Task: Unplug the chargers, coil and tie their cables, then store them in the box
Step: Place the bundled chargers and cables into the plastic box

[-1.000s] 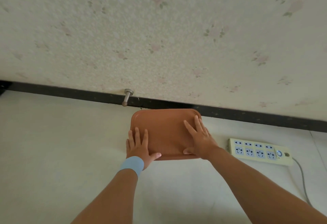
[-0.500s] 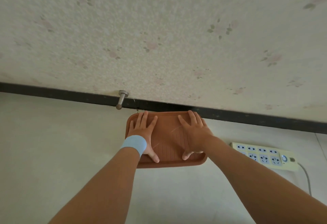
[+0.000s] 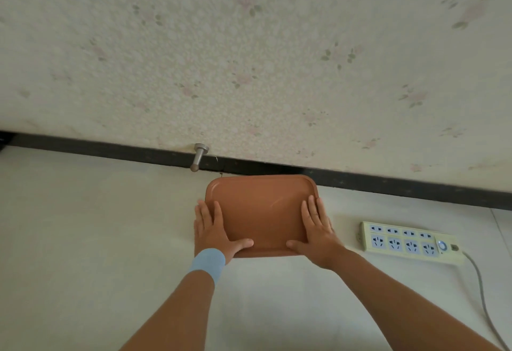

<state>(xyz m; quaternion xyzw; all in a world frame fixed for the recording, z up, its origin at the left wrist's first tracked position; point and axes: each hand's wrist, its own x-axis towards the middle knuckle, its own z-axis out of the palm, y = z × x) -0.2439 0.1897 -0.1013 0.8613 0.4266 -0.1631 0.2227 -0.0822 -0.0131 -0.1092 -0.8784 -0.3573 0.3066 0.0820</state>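
A brown plastic box with its lid on (image 3: 261,212) sits on the pale floor against the dark skirting board. My left hand (image 3: 212,228) lies flat at the lid's left edge with the thumb along the near edge. My right hand (image 3: 315,228) lies flat at the right edge, thumb along the near edge too. Fingers of both hands are straight. No charger or cable is visible outside the box.
A cream power strip (image 3: 407,242) with no plugs in its sockets lies on the floor right of the box, its grey cord (image 3: 482,295) running to the lower right. A metal door stop (image 3: 199,156) sticks out of the skirting left of the box. Floral wallpaper rises behind.
Both hands slid from the middle of the lid out to its left and right edges. The view shifted slightly.
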